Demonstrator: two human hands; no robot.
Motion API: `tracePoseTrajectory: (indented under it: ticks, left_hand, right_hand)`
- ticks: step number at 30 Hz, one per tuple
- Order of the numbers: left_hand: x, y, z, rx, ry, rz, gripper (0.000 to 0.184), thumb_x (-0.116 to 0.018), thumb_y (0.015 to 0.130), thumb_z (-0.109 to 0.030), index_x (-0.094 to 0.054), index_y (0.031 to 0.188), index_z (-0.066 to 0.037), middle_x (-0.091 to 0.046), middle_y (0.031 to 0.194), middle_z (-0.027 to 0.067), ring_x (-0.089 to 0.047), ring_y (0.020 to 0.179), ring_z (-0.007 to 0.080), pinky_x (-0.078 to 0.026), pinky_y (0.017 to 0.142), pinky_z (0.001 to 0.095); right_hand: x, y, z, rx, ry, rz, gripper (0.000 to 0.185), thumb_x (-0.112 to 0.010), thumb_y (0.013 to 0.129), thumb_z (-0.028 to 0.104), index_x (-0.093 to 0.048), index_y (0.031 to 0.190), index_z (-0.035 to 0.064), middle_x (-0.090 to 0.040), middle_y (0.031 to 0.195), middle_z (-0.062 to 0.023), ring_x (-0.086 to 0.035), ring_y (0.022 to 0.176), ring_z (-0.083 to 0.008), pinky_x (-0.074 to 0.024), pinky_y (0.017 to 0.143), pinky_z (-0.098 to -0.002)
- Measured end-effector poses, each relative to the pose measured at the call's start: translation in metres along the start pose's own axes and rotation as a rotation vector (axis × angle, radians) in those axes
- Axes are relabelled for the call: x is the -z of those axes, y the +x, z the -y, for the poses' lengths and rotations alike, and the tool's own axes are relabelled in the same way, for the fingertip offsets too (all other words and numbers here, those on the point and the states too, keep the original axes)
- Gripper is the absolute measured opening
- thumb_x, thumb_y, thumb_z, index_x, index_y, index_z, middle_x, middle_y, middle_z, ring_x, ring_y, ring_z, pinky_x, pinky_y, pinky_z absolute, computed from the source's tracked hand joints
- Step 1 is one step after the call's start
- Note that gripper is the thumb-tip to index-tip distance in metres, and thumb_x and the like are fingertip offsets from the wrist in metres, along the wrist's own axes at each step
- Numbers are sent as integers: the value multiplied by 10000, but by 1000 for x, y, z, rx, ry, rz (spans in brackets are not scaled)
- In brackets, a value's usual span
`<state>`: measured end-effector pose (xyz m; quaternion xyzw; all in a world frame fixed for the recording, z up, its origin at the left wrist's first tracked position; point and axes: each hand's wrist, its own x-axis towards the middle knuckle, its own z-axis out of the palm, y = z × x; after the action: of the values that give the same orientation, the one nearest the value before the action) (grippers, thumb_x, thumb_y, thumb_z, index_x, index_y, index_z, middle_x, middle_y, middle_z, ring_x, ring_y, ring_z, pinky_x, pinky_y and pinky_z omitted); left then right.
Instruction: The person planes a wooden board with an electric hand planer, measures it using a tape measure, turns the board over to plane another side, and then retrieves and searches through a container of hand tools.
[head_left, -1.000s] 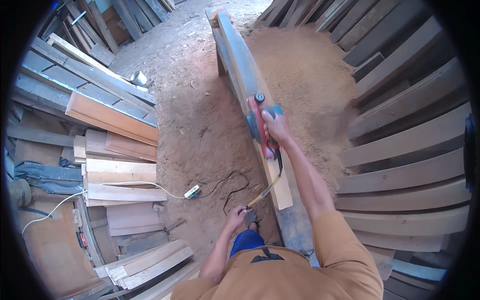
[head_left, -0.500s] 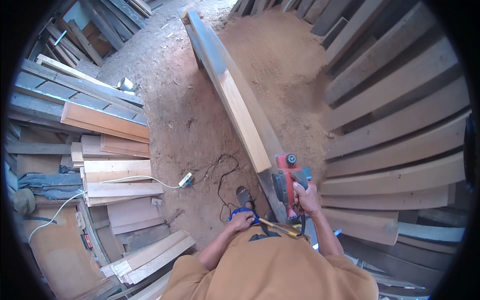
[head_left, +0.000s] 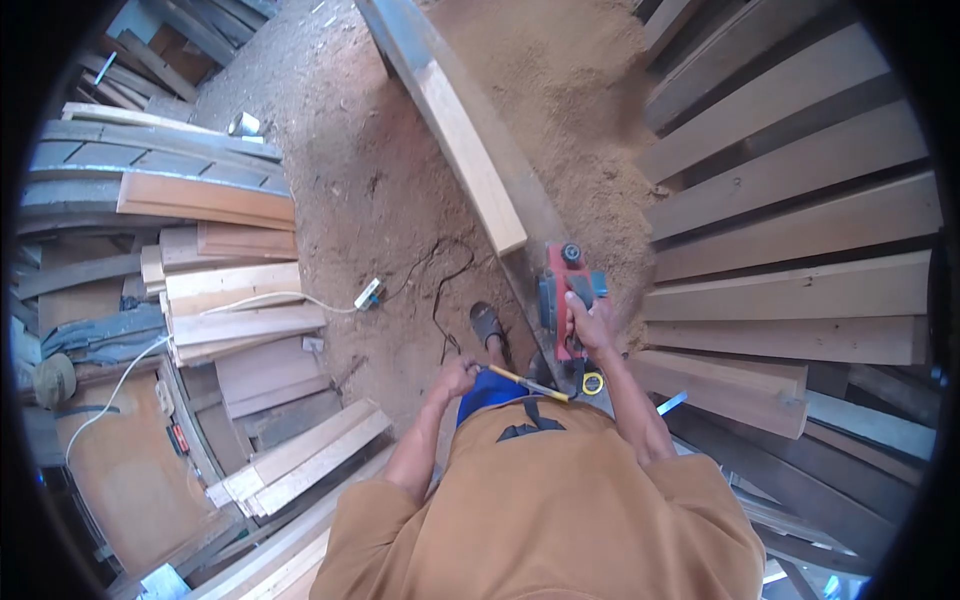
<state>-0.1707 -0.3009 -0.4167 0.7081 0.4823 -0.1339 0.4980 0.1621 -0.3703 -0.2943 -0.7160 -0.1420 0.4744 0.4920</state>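
My right hand [head_left: 592, 325] is wrapped round the handle of a red electric planer [head_left: 562, 300], which is at the near end of a narrow bench [head_left: 535, 215]. On the bench, beyond the planer and apart from it, lies a long pale plank [head_left: 470, 165]. My left hand [head_left: 457, 378] is closed beside my blue-clad thigh; what it holds, if anything, is hidden. A slim yellow stick-like piece [head_left: 508, 377] runs from near this hand across my waist. A yellow tape measure [head_left: 593, 383] shows below the planer, by my right wrist.
Boards [head_left: 780, 250] line the right side in a row. Stacked timber [head_left: 245, 300] fills the left. A white extension socket [head_left: 368, 293] with a dark cord [head_left: 437, 290] lies on the dirt floor by my sandalled foot [head_left: 488, 325]. Sawdust [head_left: 560, 90] covers the ground beyond the bench.
The view has tilted down and shifted, so the bench and planer appear higher. My left hand has come off the blue cloth and moved slightly out to the left. My right hand keeps the planer.
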Motion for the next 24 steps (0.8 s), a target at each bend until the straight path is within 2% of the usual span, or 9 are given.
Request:
tracePoseTrajectory:
  ticks: [1, 6, 9, 11, 12, 15, 18, 21, 24]
  left_hand:
    - [-3, 3, 15, -11, -21, -31, 240, -616, 933, -234, -725, 1081, -81, -730, 1003, 197, -701, 987, 345, -537, 867, 440]
    - [27, -12, -9, 76, -32, -9, 235, -618, 936, -231, -702, 1083, -68, -723, 997, 188, -695, 959, 334, -532, 848, 437]
    - [28, -9, -16, 61, -43, -1, 222, -618, 936, -222, -692, 1066, -58, -708, 949, 179, -680, 913, 325, -524, 818, 436]
    - [23, -3, -14, 18, -64, -22, 207, -613, 937, -213, -686, 1045, -51, -688, 859, 166, -659, 830, 298, -513, 760, 430]
    - [21, 0, -13, 17, -59, -25, 206, -612, 935, -206, -692, 1048, -53, -695, 877, 175, -666, 849, 307, -514, 769, 432]
    - [23, 3, -20, 19, -6, -20, 213, -609, 918, -185, -712, 1057, -59, -714, 936, 197, -684, 906, 335, -520, 798, 439]
    - [23, 15, -23, 28, 88, 7, 237, -608, 888, -181, -733, 1061, -76, -723, 993, 216, -691, 964, 376, -530, 839, 458]
    - [3, 32, 0, 28, 151, 44, 271, -600, 872, -210, -747, 1074, -105, -724, 1027, 227, -687, 1003, 411, -535, 880, 484]
    - [4, 34, -7, 30, 226, 59, 305, -598, 869, -221, -745, 1118, -125, -721, 1055, 224, -679, 1028, 415, -530, 914, 488]
  right_hand:
    - [-2, 3, -7, -2, 9, 1, 330, -679, 944, 397, -617, 896, 76, -581, 673, 18, -568, 544, -84, -465, 507, -265]
    - [-8, 5, -15, -43, 103, -6, 322, -708, 930, 393, -586, 893, 97, -550, 668, 41, -548, 523, -68, -457, 489, -252]
    - [0, 10, -12, -129, 25, 75, 348, -703, 925, 374, -617, 1024, 52, -650, 797, -71, -661, 675, -188, -551, 637, -344]
    - [6, 15, -5, 92, -567, -69, 461, -684, 916, 393, -602, 1163, 12, -673, 1003, -172, -673, 911, -296, -535, 822, -406]
    - [7, 19, -2, 208, -861, -139, 526, -674, 911, 402, -594, 1232, -8, -685, 1105, -222, -678, 1029, -349, -527, 915, -437]
    - [-1, 14, 64, 363, -936, -206, 723, -675, 886, 413, -468, 1415, -34, -537, 1381, -304, -501, 1311, -429, -386, 1115, -478]
    - [-31, 38, 108, 416, -916, -113, 768, -679, 889, 421, -424, 1443, -46, -496, 1433, -290, -466, 1352, -405, -362, 1143, -462]
    - [-80, 82, 103, 468, -1098, -116, 830, -704, 868, 418, -382, 1463, -63, -501, 1425, -298, -470, 1348, -422, -365, 1150, -461]
    - [-126, 108, 106, 257, -1023, -13, 849, -747, 833, 398, -380, 1438, -72, -514, 1398, -311, -496, 1323, -444, -389, 1137, -466]
